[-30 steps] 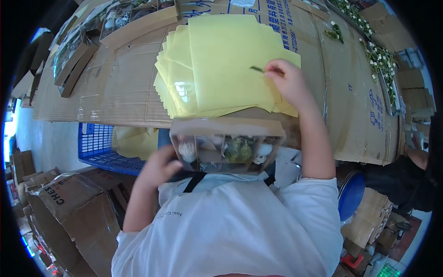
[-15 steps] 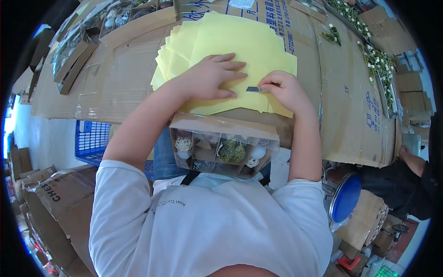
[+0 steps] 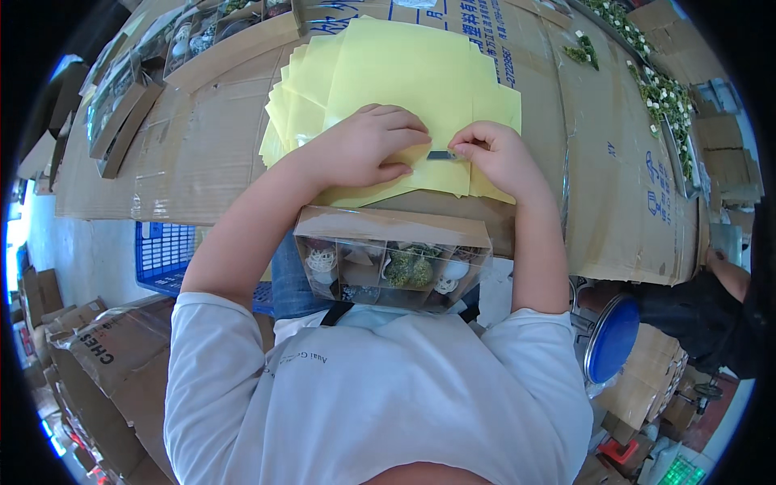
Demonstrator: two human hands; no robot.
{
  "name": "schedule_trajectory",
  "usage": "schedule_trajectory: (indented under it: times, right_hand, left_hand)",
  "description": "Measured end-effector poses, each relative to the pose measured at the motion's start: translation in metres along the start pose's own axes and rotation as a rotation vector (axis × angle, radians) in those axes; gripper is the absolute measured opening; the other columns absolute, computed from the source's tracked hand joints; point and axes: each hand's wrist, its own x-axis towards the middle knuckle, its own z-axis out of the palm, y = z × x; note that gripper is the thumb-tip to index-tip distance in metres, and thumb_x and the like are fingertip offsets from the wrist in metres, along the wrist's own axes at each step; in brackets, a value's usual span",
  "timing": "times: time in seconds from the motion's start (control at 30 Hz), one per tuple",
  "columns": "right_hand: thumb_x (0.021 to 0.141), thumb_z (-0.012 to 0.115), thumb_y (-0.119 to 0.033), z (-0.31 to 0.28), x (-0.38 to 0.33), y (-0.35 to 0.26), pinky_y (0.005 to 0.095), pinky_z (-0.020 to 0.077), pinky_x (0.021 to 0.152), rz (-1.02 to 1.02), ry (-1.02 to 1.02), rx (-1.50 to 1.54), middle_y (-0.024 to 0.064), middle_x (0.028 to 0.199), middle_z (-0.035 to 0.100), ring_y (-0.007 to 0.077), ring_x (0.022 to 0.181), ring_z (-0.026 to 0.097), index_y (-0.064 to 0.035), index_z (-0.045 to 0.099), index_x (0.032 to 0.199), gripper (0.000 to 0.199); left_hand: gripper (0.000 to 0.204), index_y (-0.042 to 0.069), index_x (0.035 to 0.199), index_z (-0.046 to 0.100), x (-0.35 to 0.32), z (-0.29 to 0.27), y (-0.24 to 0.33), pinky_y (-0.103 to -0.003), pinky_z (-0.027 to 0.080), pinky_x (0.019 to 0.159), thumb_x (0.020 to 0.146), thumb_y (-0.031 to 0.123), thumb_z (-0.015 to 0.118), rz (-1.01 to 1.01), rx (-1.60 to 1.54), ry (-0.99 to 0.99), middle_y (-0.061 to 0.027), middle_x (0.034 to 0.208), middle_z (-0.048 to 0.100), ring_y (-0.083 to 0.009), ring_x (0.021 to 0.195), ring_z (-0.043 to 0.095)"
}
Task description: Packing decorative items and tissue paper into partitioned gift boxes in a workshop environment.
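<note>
We see the left hand [image 3: 373, 147] resting, thumb apart, on the yellow sheets [image 3: 404, 69], maybe so they don't slide; the right hand [image 3: 495, 155] pinches a small blade [image 3: 438, 156] over them, maybe to steer it.

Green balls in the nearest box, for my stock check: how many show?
2: left green ball, right green ball, side by side in the box. Others may be hidden.

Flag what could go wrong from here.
1. The right hand pinches a thin dark strip close to the left hand; if sharp-edged, it could nick those fingers.
2. The yellow sheets lie fanned, so they might slide.
3. The clear-windowed box sits by the near edge of the table; it may tip if bumped.
</note>
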Motion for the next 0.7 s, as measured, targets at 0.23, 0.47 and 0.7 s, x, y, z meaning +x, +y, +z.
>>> schedule_trajectory:
  times: [0.23, 0.47, 0.7]
  right_hand:
    - [0.081, 0.064, -0.005, 0.006, 0.001, 0.002, 0.0302, 0.0500, 0.073, -0.105, 0.051, -0.111, 0.0096, 0.081, 0.065, 0.0194, 0.075, 0.062, 0.0001, 0.068, 0.088, 0.009]
    - [0.072, 0.072, -0.012, 0.011, -0.004, -0.011, 0.0388, 0.0465, 0.085, -0.368, 0.243, -0.682, 0.0105, 0.097, 0.060, 0.0306, 0.097, 0.057, -0.0053, 0.067, 0.091, 0.021]
    - [0.069, 0.078, -0.008, 0.030, -0.024, -0.046, 0.0327, 0.0452, 0.086, -0.463, 0.175, 0.141, 0.0056, 0.104, 0.055, 0.0213, 0.098, 0.054, -0.0083, 0.067, 0.095, 0.028]
  left_hand:
    - [0.018, 0.003, 0.086, 0.064, 0.001, -0.013, 0.003, -0.038, 0.045, 0.087, 0.075, 0.015, 0.072, 0.089, 0.063, -0.010, -0.0086, 0.103, 0.064, -0.0271, 0.099, 0.059]
    - [0.025, -0.003, 0.100, 0.063, -0.019, -0.066, 0.025, -0.034, 0.044, 0.092, 0.092, 0.019, 0.052, -0.219, -0.533, 0.172, -0.0136, 0.105, 0.063, -0.0251, 0.103, 0.058]
    - [0.047, -0.005, 0.119, 0.056, -0.037, -0.060, 0.052, -0.036, 0.036, 0.102, 0.098, 0.034, 0.042, -0.270, -0.733, 0.038, -0.0154, 0.121, 0.059, -0.0263, 0.117, 0.052]
